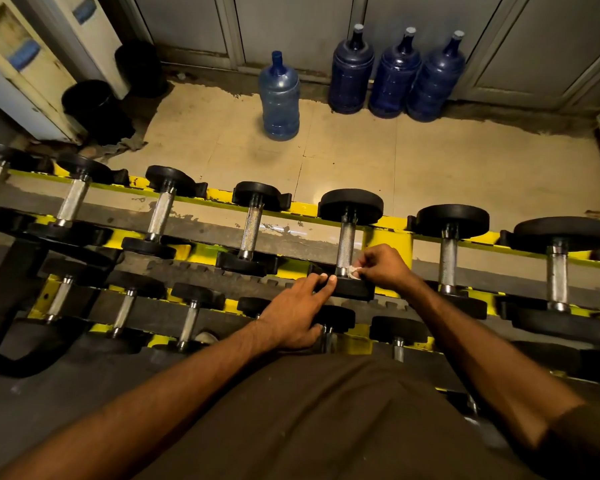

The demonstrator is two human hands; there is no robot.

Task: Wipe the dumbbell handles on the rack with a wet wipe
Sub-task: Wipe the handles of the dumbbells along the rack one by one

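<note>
I see my right hand (383, 268) with fingers curled, pinching the wet wipe (354, 271) against the near end of a dumbbell handle (345, 245) on the yellow rack (302, 207) — upper tier. My left hand (298, 317) lies flat, its straight fingers touching that dumbbell's near head (352, 289).

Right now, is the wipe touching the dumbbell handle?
Touching. The head view shows the right hand pinching the wipe against the near end of the handle.
</note>
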